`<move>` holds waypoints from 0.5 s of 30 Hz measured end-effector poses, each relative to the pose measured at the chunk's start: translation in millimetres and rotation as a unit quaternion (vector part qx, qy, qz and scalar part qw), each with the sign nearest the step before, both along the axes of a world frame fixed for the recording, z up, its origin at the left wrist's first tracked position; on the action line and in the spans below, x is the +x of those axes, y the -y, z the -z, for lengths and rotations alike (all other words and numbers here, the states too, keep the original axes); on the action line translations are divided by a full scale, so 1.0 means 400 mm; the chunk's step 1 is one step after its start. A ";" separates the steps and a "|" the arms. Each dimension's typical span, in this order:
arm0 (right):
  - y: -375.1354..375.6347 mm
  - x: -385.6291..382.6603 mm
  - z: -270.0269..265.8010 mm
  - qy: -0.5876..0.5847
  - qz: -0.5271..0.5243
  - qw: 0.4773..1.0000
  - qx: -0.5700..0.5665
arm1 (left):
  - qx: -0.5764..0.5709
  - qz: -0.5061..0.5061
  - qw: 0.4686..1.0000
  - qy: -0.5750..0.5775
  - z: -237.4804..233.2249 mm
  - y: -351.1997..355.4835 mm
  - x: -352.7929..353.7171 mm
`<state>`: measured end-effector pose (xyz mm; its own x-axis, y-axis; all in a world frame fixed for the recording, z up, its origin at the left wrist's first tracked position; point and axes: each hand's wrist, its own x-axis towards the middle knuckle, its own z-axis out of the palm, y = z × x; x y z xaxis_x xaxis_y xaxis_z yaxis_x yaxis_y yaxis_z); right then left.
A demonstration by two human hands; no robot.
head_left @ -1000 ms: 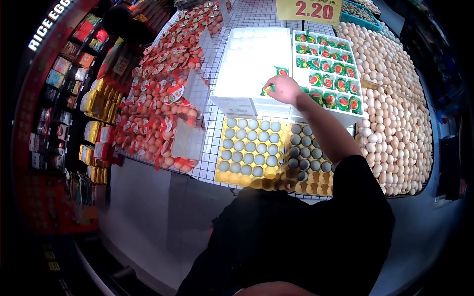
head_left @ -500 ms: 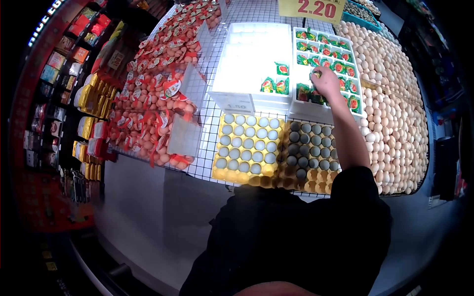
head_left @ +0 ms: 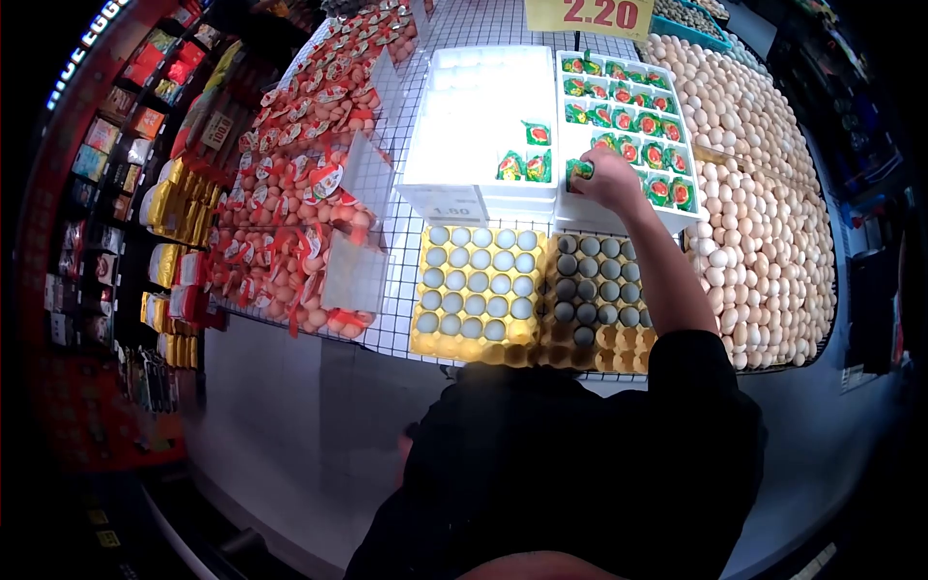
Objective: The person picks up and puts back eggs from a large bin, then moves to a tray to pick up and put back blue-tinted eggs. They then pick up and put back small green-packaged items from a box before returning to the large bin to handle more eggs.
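Note:
My right hand [head_left: 609,182] reaches over the front left part of the right white foam tray [head_left: 628,222]. Its fingers are closed around a green-wrapped packet [head_left: 580,171] at the tray's front left corner. Rows of similar green packets with red labels [head_left: 623,120] fill much of that tray. Beside it on the left stands another white foam tray [head_left: 464,116], mostly bare, with three green packets [head_left: 537,132] at its right side. A blurred bit of my left hand or arm [head_left: 405,447] shows beside my dark clothing; its fingers cannot be made out.
Nearer me are a yellow egg tray [head_left: 474,353] and a darker egg tray [head_left: 619,360] with pale bluish eggs. Loose brown eggs [head_left: 764,232] are heaped at right, red-netted eggs [head_left: 280,193] at left. A yellow price sign [head_left: 590,14] stands behind; packaged goods [head_left: 97,145] line the left shelves.
My right hand has moved left and toward me, to the tray's front left corner. A green packet now shows where my fingers were. A bit of skin has appeared at my left side.

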<state>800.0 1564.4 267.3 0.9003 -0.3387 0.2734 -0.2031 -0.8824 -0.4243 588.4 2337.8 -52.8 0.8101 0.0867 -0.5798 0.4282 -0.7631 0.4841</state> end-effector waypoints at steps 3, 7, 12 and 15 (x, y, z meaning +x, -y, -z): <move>-0.009 0.000 0.018 0.038 -0.014 0.999 -0.028 | 0.004 0.004 1.000 0.003 -0.005 -0.007 0.007; -0.005 0.013 0.025 0.054 -0.007 0.998 -0.032 | 0.006 0.008 1.000 0.005 -0.013 -0.008 0.009; -0.015 0.016 0.017 0.034 -0.008 0.999 -0.018 | 0.007 0.013 1.000 0.005 -0.013 -0.006 -0.004; -0.014 0.011 0.006 0.008 0.000 1.000 0.002 | 0.007 0.019 1.000 0.006 -0.017 -0.001 -0.019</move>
<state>804.4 1570.1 265.0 0.8954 -0.3405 0.2869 -0.1968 -0.8806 -0.4310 580.9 2338.0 -45.9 0.8198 0.0643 -0.5690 0.3931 -0.7857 0.4776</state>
